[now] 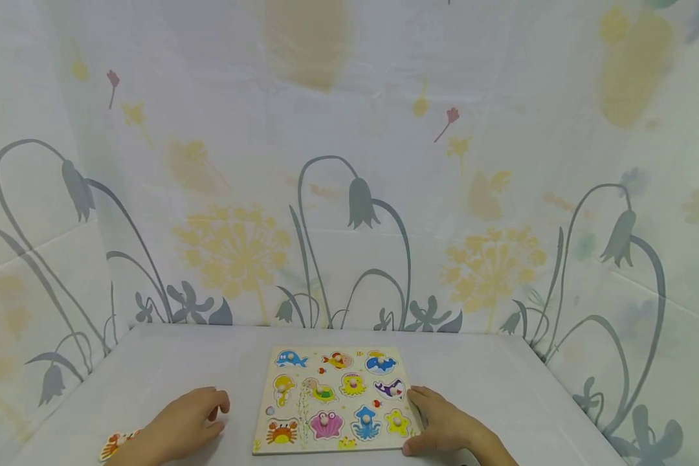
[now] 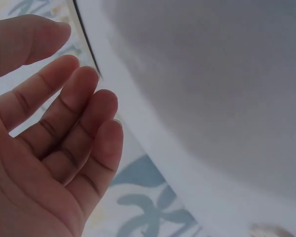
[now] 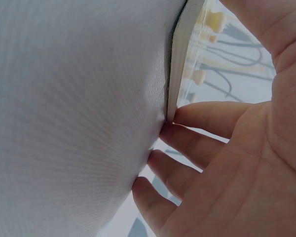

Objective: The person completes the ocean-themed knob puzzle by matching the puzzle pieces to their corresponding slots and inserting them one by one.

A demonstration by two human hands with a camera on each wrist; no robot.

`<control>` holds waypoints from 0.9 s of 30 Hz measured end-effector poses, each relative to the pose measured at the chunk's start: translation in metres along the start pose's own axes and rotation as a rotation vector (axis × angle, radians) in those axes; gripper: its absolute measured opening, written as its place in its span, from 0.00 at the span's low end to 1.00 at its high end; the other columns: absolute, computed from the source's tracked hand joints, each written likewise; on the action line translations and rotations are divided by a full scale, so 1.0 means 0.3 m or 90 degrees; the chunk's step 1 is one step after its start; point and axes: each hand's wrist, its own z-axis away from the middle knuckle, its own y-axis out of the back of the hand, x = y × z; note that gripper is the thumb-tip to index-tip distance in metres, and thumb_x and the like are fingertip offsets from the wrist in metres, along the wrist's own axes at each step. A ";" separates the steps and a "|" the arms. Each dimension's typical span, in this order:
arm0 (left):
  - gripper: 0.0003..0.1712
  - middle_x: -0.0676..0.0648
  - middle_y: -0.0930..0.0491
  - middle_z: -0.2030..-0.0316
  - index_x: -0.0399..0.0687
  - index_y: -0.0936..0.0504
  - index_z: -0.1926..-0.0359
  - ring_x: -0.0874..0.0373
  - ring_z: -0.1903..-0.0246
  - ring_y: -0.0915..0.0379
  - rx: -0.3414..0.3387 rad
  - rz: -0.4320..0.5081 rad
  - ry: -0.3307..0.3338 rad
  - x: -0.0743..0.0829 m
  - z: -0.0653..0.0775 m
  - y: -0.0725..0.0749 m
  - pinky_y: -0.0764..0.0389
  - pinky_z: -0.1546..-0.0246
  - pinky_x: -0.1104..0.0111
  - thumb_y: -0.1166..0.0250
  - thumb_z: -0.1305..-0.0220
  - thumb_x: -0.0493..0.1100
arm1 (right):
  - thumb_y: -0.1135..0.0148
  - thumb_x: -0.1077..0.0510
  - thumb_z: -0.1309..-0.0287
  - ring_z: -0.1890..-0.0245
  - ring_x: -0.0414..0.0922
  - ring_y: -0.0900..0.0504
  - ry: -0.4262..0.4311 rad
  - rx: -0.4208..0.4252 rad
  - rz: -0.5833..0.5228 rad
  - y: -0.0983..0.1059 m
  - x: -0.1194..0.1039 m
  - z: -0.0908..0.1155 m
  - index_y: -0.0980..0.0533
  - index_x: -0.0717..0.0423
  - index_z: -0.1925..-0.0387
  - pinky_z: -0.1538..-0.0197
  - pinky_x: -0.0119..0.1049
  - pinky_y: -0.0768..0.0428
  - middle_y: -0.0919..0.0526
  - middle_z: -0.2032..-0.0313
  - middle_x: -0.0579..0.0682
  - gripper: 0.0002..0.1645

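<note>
A wooden peg puzzle board [image 1: 314, 353] with sea-animal pictures lies flat on the white table. Small round knobs stand on its pieces. My right hand [image 1: 443, 421] is at the board's right edge; in the right wrist view its fairly straight fingers [image 3: 202, 113] touch the board's side [image 3: 180, 64] and the tabletop. Left of the board, apart from it, hovers my left hand [image 1: 189, 417], loosely curled and holding nothing, as the left wrist view [image 2: 54, 123] also shows. Orange crab-like cutouts [image 1: 113, 445] lie beside the left forearm, partly hidden by it.
The white table [image 1: 489, 369] reaches back to a hanging cloth [image 1: 349, 129] printed with grey and yellow flowers. This cloth also stands along the left and right sides.
</note>
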 end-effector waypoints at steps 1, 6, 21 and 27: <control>0.10 0.58 0.35 0.76 0.54 0.25 0.68 0.67 0.76 0.41 0.003 -0.003 0.000 -0.014 0.010 0.006 0.34 0.75 0.68 0.31 0.49 0.42 | 0.24 0.38 0.65 0.33 0.65 0.44 0.000 0.000 0.001 0.000 0.000 0.000 0.37 0.66 0.35 0.37 0.64 0.46 0.39 0.33 0.64 0.60; 0.10 0.57 0.36 0.76 0.52 0.25 0.68 0.68 0.76 0.41 0.013 -0.011 0.000 -0.086 0.062 0.026 0.34 0.75 0.68 0.31 0.49 0.41 | 0.25 0.37 0.64 0.33 0.65 0.44 0.008 0.001 0.005 0.002 0.002 0.005 0.37 0.67 0.35 0.37 0.64 0.45 0.39 0.33 0.64 0.60; 0.10 0.53 0.36 0.76 0.51 0.25 0.66 0.67 0.77 0.42 -0.047 0.013 0.174 -0.272 0.197 0.101 0.36 0.75 0.68 0.31 0.46 0.45 | 0.25 0.37 0.64 0.33 0.65 0.45 0.018 0.008 0.007 0.004 -0.005 0.010 0.37 0.67 0.35 0.37 0.64 0.45 0.40 0.33 0.64 0.61; 0.08 0.53 0.35 0.77 0.48 0.25 0.67 0.65 0.77 0.41 -0.071 0.019 0.171 -0.339 0.231 0.111 0.35 0.74 0.68 0.34 0.46 0.42 | 0.25 0.37 0.64 0.33 0.65 0.45 0.012 0.004 -0.006 0.006 -0.006 0.011 0.38 0.67 0.34 0.37 0.64 0.46 0.40 0.33 0.64 0.60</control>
